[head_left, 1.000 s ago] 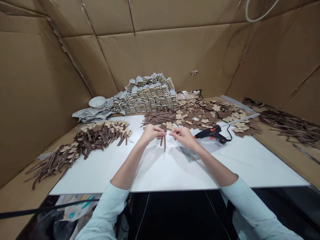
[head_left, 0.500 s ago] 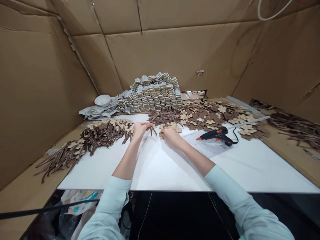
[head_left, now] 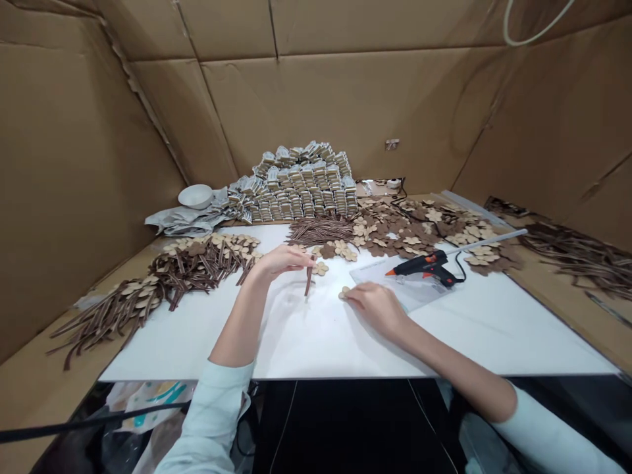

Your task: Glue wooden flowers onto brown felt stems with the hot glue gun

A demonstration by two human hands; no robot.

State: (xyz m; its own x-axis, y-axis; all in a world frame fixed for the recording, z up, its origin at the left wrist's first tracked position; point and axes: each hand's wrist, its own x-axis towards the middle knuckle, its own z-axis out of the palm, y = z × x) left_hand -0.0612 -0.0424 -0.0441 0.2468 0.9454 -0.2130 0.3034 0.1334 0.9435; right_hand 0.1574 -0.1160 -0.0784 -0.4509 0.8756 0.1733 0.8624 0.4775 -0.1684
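Leftmost, a heap of brown strips and beige flowers spreads across the worktop. Next, the left hand has its fingers pinched together on a brown strip, which hangs down. Just beside that lies a loose beige flower. Further right, a small beige piece sits between the closed fingertips of the right hand. Beyond, an orange-tipped black glue gun rests over a clear sheet.

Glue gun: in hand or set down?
Set down: the glue gun lies on its side over a clear sheet. The right hand pinches a beige piece; the left hand holds a brown strip.
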